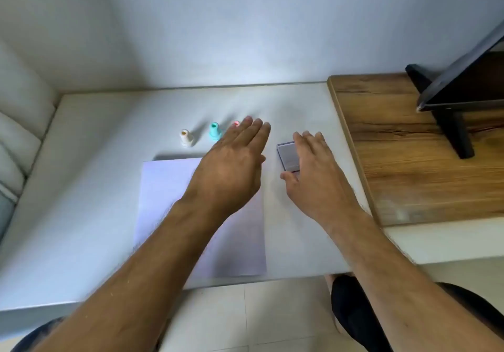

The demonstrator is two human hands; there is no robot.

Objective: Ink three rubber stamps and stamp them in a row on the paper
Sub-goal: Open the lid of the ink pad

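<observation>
Ahead of your left hand (231,166): three upright stamps in a row, white stamp (186,138), teal stamp (214,131), pink stamp (236,124) partly hidden by your fingertips, with passable gaps between them. Under your right hand (316,177): ink pad (287,156), flat, low. Bare white table (90,188) left of the paper (166,196); the wooden desk (409,160) edge and dark stand (452,122) bound your right.

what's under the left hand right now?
Under the left hand, fingers straight, lie the paper's top right corner and bare white table. Its fingertips cover most of the pink stamp; only the stamp's top shows. Contact cannot be told.
</observation>
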